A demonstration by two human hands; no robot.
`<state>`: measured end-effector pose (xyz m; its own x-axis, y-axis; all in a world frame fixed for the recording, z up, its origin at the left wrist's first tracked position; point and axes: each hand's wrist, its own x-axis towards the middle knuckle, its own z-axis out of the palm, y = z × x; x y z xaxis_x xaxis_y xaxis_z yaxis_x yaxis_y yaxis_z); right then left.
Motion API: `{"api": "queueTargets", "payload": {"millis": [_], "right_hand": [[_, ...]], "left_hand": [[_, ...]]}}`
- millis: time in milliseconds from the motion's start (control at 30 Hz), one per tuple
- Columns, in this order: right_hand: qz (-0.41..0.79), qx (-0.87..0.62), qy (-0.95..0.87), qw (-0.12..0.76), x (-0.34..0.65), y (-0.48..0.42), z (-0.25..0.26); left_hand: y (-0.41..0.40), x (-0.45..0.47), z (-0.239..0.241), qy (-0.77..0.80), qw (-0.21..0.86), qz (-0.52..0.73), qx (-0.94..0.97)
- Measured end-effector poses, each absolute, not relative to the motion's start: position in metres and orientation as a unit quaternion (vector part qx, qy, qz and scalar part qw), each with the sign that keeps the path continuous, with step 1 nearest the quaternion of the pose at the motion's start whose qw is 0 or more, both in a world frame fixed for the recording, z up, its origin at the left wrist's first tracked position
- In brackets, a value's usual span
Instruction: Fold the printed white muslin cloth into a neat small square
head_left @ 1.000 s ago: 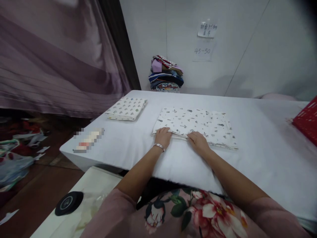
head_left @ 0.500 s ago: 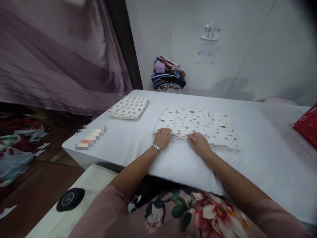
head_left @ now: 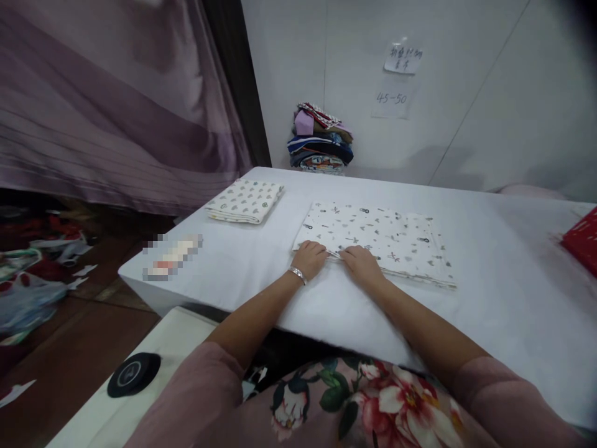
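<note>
A white cloth (head_left: 373,239) printed with small grey and black figures lies folded in a flat rectangle on the white-covered table (head_left: 247,274). My left hand (head_left: 311,260), below a silver bracelet, pinches its near edge close to the left corner. Just to the right, my right hand (head_left: 361,266) grips the same edge, its fingertips curled over the layers. Only a small gap separates the two hands. The fingertips and the underside of the edge are partly hidden. Farther left rests a second folded cloth (head_left: 246,200) with a grey heart-like print, touched by neither hand.
Against the wall stands a stack of folded fabrics (head_left: 321,140). A red item (head_left: 583,239) sits at the right edge, and a blurred-out object (head_left: 172,256) lies at the table's left. A white surface with a black round object (head_left: 134,374) is at lower left.
My right hand has slid left along the cloth's near edge, closer to my left hand. My left hand stays on the edge near the corner. The view has shifted slightly.
</note>
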<state>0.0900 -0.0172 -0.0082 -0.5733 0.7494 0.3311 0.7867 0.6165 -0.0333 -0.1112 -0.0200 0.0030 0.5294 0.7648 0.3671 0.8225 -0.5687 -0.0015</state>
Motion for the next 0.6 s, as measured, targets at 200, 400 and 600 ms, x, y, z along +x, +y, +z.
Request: {"api": "queueTargets", "payload": {"millis": [200,400,600], "right_hand": [[-0.08,-0.44,-0.884,0.138,0.087,-0.018,-0.006],[-0.071,-0.445,-0.885,0.118,0.079,-0.019,0.0],[-0.053,-0.433,-0.891,0.124,0.072,-0.017,-0.003]], "left_hand": [[-0.017,-0.11,0.001,-0.481,0.089,-0.132,-0.862],[-0.016,-0.108,0.003,-0.482,0.045,-0.122,-0.867],[-0.016,-0.111,-0.002,-0.479,0.039,-0.141,-0.865]]}}
